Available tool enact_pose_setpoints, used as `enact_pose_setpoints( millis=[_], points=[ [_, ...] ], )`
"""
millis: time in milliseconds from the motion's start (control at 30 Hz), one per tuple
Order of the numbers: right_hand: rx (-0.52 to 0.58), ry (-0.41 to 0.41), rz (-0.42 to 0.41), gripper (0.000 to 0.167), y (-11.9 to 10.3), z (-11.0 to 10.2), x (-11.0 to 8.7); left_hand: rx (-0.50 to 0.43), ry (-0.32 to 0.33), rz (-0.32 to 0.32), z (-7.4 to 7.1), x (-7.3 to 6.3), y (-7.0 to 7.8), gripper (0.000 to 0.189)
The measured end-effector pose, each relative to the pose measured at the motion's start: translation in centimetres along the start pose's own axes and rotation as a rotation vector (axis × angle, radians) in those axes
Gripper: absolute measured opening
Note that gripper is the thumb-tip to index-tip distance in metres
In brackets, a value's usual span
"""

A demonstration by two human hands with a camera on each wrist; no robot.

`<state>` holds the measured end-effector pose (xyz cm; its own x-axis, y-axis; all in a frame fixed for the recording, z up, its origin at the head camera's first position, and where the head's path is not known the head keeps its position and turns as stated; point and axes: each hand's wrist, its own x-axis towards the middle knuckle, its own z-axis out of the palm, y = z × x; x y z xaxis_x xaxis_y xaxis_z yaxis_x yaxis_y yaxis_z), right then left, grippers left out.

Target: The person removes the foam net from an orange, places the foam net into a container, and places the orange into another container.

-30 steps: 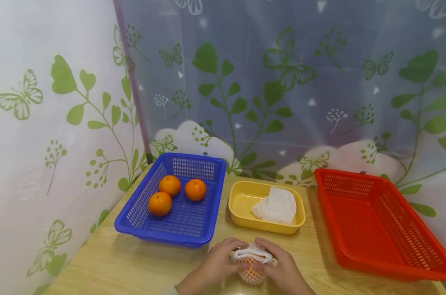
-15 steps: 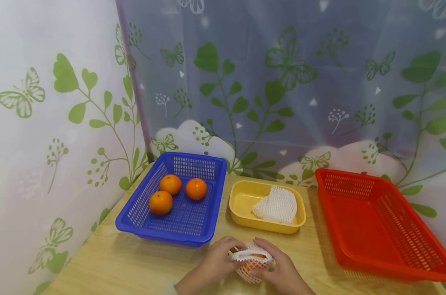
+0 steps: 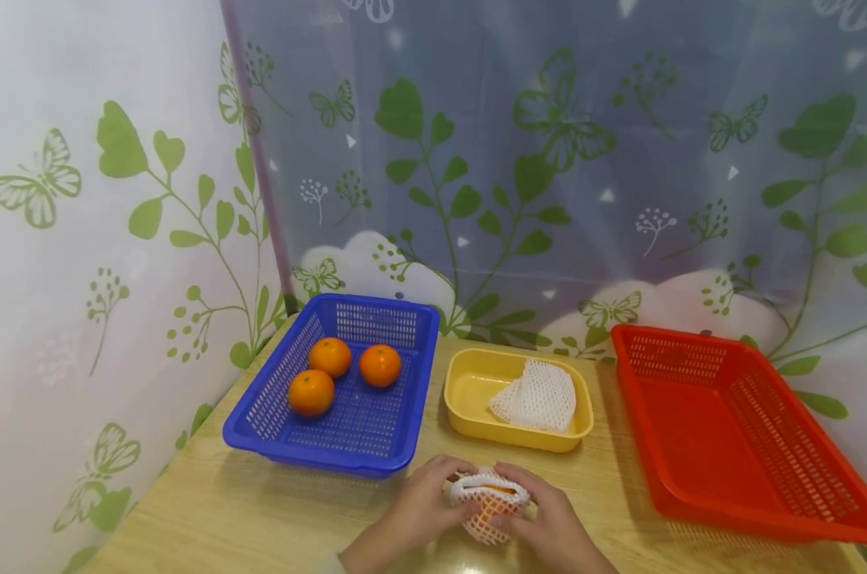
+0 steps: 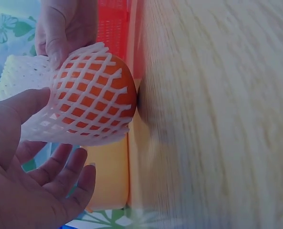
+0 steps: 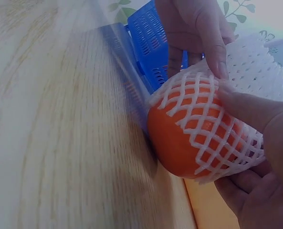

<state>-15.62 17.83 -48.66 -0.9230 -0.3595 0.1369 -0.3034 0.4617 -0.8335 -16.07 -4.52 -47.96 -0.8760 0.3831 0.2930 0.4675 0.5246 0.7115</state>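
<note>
At the front of the table, both hands hold a white foam net sleeve (image 3: 487,485) drawn over an orange (image 4: 127,95). The orange's bottom end pokes bare out of the mesh and sits at the tabletop. My left hand (image 3: 428,501) grips the sleeve from the left, its thumb on the near side. From the right my right hand (image 3: 551,518) pinches it, with thumb in front and fingers behind. The sleeve's upper part (image 5: 256,62) stands past the fruit, its mouth gaping as a slit. Orange shows through that slit in the head view.
A blue basket (image 3: 319,461) on the left holds three oranges (image 3: 380,366). Behind the hands stands a yellow tray (image 3: 469,391) with white foam nets (image 3: 541,399) in it. A red basket (image 3: 727,446) is at the right. Printed curtains back the wooden table (image 3: 261,518).
The sleeve's mouth tilted and widened, then narrowed again. My left thumb, out of sight behind the net half a second ago, now lies on its near side. Baskets and tray stayed put.
</note>
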Motion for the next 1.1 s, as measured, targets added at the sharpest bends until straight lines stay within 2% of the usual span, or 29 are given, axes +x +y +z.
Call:
enact_pose_setpoints(
  millis=[233,467,567,700,967,1100],
  points=[
    [-0.003,0.028,0.003,0.051,-0.26,-0.08,-0.01,-0.007,-0.033,0.031,-0.05,-0.28,-0.14,0.039],
    [0.039,0.134,0.034,0.038,-0.66,0.17,0.09,0.016,-0.04,0.048,-0.18,-0.49,-0.05,0.043],
    [0.034,0.166,-0.006,0.036,-0.7,0.22,0.12,0.035,-0.039,0.048,-0.21,-0.45,0.0,0.047],
    [0.046,0.18,-0.045,0.041,-0.59,0.3,0.07,0.057,-0.047,0.034,-0.21,-0.34,0.02,0.054],
    [0.087,0.165,0.002,0.063,-0.35,0.37,0.12,0.064,-0.042,0.001,-0.09,-0.23,-0.12,0.053],
    [0.035,0.163,-0.024,0.063,-0.04,0.44,0.24,0.062,-0.032,-0.011,-0.05,-0.18,-0.28,0.049]
  ],
)
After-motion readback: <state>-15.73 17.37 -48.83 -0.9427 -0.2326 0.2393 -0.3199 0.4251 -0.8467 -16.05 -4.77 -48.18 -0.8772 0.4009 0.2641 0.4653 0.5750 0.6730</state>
